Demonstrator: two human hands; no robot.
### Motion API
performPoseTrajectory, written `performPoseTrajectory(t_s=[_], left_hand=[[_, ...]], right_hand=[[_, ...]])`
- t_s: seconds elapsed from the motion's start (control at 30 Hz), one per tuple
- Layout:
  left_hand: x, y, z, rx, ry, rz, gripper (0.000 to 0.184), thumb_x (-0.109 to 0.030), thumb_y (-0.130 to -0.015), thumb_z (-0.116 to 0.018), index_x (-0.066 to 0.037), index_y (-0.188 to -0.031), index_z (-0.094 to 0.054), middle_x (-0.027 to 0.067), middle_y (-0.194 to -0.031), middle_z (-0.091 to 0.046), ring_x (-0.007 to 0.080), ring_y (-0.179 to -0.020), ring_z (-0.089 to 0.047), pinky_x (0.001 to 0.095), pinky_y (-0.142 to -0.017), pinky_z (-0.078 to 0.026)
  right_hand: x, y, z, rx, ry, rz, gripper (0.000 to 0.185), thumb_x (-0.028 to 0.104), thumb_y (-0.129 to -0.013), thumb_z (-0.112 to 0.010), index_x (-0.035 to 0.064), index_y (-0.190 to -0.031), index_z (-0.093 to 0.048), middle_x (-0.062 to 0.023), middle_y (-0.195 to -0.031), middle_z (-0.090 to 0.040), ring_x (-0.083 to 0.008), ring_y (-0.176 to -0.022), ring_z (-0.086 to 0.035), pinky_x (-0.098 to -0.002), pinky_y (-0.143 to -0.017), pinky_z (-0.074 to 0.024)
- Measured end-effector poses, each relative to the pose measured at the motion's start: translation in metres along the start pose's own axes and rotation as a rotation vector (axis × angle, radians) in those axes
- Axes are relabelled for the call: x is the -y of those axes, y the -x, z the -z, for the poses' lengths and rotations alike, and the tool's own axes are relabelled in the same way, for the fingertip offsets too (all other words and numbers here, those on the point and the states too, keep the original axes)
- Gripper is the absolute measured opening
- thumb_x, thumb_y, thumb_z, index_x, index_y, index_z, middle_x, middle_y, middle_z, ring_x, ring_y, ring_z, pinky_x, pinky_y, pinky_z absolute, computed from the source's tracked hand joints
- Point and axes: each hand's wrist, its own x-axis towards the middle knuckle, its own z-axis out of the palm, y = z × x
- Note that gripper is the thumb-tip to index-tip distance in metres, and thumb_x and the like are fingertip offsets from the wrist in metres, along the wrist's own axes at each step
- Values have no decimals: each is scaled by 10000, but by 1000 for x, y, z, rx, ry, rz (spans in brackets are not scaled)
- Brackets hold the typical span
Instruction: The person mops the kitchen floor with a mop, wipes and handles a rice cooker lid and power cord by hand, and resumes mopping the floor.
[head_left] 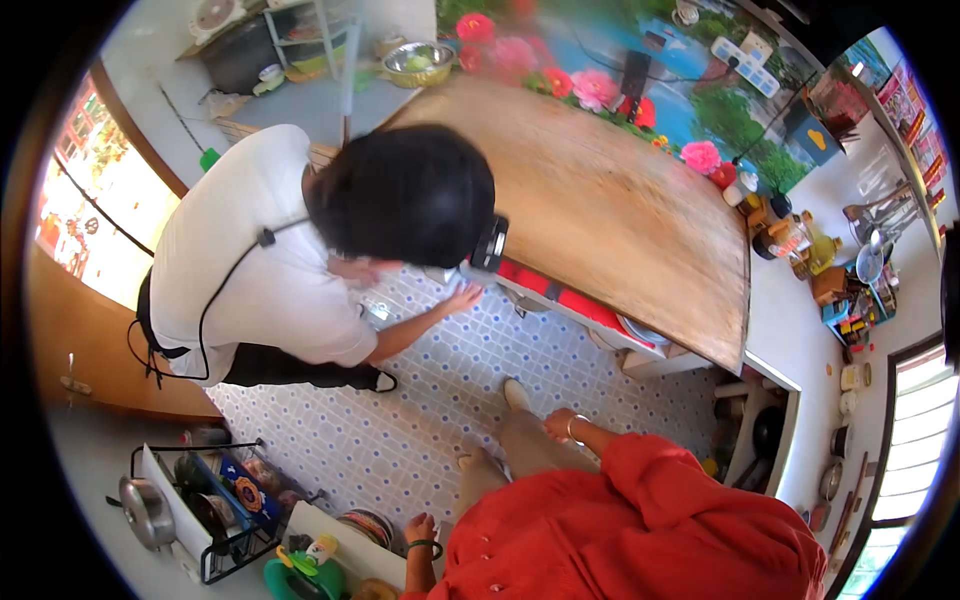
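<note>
My right hand, a silver bangle at its wrist, hangs beside my right thigh with the fingers loosely curled. No object shows in it. Low on the left, my left hand hangs near a white-edged shelf, a dark bracelet round the wrist. Its fingers also look curled in, and I see nothing held. Ahead of me a person in a white shirt bends beside the wooden table. That person's hand is spread near the red-trimmed table edge; what the other hand touches is hard to make out.
Patterned tiles cover the floor between us. A rack with a metal pot stands at lower left. Bottles and utensils line the right wall. A steel bowl sits at the back. An open cabinet is at right.
</note>
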Motion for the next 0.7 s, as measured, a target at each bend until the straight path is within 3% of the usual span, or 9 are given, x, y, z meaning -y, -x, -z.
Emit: performPoseTrajectory(t_s=[0.03, 0.1, 0.17, 0.2, 0.37, 0.53, 0.6, 0.63, 0.7], left_hand=[[-3, 3, -2, -22, -10, 3, 420, -157, -731, -586, 76, -1074, -523, 104, -758, -598, 165, -606, -563, 259, -492, -451], [5, -7, 2, 21, 45, 24, 386, -132, -735, -601, 10, -1084, -518, 73, -744, -569, 177, -636, -555, 321, -529, -481], [12, -12, 5, -6, 13, 58, 396, -134, -731, -603, 12, -1089, -517, 74, -737, -572, 185, -637, -563, 325, -523, -480], [27, -28, 8, -16, -22, 42, 379, -131, -721, -612, 3, -1066, -532, 80, -717, -577, 193, -615, -567, 326, -505, -480], [64, -55, 24, 94, -121, 32, 96, -123, -758, -500, -45, -785, -549, 56, -634, -536, 184, -537, -526, 303, -461, -437], [66, -53, 35, 77, -110, 70, 107, -123, -767, -478, -56, -722, -547, 52, -617, -524, 181, -523, -516, 299, -453, -428], [60, -51, 37, 75, -89, 75, 107, -124, -768, -478, -56, -718, -544, 52, -616, -522, 180, -524, -515, 299, -453, -428], [56, -51, 37, 72, -78, 78, 107, -125, -768, -478, -56, -716, -543, 52, -616, -521, 179, -524, -515, 299, -453, -428], [51, -48, 39, 76, -63, 83, 108, -126, -769, -479, -57, -712, -540, 52, -615, -519, 178, -525, -514, 300, -454, -428]], right_hand=[[-12, -14, -8, -15, 243, 161, 176, 171, -793, -446, 62, -783, -583, -39, -711, -601, -165, -593, -588, -328, -516, -462], [-4, -12, 1, 91, 129, 120, 134, 147, -783, -456, 69, -756, -561, -32, -662, -569, -160, -539, -544, -315, -468, -433], [13, 2, 18, 73, 811, 403, 113, 141, -771, -466, 75, -752, -555, -31, -649, -547, -140, -541, -520, -288, -448, -412], [12, -5, 18, 58, 829, 408, 113, 141, -771, -466, 75, -752, -555, -31, -649, -547, -140, -541, -520, -288, -448, -412], [28, -8, 29, 75, 244, 206, 100, 137, -769, -474, 82, -766, -557, -54, -739, -573, -184, -637, -572, -361, -465, -441], [65, -10, 49, 83, 592, 293, 193, 176, -808, -484, 15, -882, -562, -73, -821, -597, -197, -688, -597, -342, -558, -504], [64, -25, 37, -17, -618, -173, 228, 214, -834, -461, 15, -895, -554, -85, -818, -593, -197, -681, -591, -349, -547, -497], [51, -45, 28, -19, -607, -159, 228, 214, -834, -461, 15, -895, -554, -85, -818, -593, -197, -681, -591, -349, -547, -497], [36, -86, 24, 3, -348, 98, 222, 223, -834, -463, 22, -866, -551, -88, -793, -580, -203, -670, -584, -354, -517, -478]])
